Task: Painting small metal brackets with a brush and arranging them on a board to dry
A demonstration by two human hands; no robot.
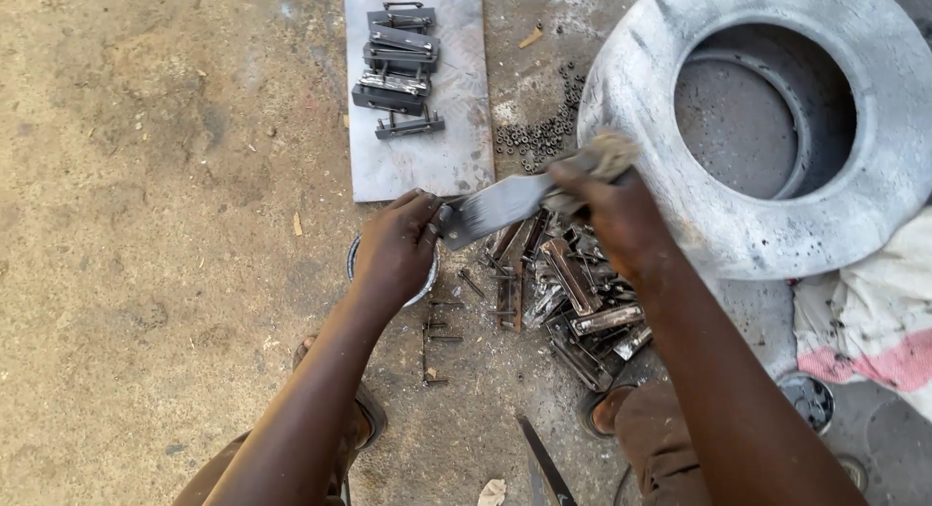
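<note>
L hand [396,249] clamped on lower end of flat metal strip [497,207]; R hand [610,207] shut on rag [604,154] pressed to strip's upper end; strip tilted, held above scrap pile [573,307]; pile just beside big grey ring [767,127]; steel sheet [419,156] w/ stacked brackets [398,69] left of ring; nuts [539,132] between sheet & ring.

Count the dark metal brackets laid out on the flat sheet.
5, in a column on the steel sheet: top, second, third, fourth, bottom one tilted. Stacked pieces may hide beneath.
</note>
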